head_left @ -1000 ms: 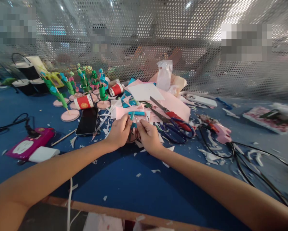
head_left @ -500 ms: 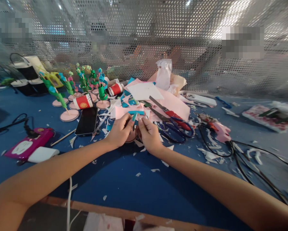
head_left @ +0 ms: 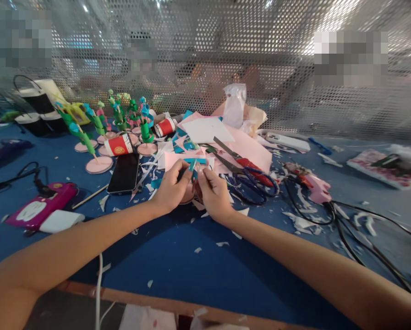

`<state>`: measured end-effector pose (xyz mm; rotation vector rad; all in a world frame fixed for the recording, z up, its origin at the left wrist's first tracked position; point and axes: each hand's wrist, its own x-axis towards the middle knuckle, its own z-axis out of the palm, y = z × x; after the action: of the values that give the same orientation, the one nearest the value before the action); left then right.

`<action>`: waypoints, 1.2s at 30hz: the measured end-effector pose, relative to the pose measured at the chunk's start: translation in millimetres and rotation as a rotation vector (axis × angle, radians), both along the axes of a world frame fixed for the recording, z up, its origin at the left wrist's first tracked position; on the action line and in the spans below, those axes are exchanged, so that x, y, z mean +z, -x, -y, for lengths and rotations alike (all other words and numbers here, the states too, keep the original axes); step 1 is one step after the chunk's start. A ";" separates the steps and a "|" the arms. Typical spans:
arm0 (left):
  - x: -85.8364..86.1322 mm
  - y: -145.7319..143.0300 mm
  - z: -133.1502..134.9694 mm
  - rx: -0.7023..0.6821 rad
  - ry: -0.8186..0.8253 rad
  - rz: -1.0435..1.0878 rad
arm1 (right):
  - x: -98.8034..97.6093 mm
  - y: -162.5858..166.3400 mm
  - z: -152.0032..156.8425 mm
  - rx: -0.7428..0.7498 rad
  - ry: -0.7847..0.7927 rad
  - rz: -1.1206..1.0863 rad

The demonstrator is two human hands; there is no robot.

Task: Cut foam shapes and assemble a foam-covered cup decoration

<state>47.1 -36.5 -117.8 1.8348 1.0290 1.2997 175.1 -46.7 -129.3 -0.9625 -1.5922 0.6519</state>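
Note:
Over the middle of the table, my left hand and my right hand meet, fingertips pinched together. Between them is a small piece of blue paper, mostly covered by the fingers. A blue paper strip shows just behind, on pink paper. Under my hands a round pink disc is partly hidden. Scissors with red and blue handles lie open-bladed to the right of my right hand, on paper scraps.
Green paper stems on pink discs, a red-and-white paper cup and a black phone lie left. A pink glue gun with black cables sits right. A perforated metal screen stands behind.
My hands stay together in nearly the same place, with only slight finger movement around the blue paper. A dark blue object has appeared at the far left of the table.

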 end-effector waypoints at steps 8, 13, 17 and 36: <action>-1.8 2.0 -2.3 0.053 -0.010 -0.077 | 1.6 0.0 1.5 0.009 0.016 0.015; 0.1 2.3 -2.4 0.050 -0.013 -0.116 | 2.7 -0.4 1.2 -0.015 0.006 0.036; 0.3 2.3 -2.3 0.061 -0.005 -0.104 | 2.5 -0.9 2.1 -0.052 0.000 0.088; 1.3 0.0 -1.2 -0.098 0.001 0.066 | 11.6 4.6 2.8 0.269 0.186 -0.261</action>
<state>47.1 -35.2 -116.5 1.8062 0.8932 1.2920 170.4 -49.5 -117.7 -0.7644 -1.4569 1.0834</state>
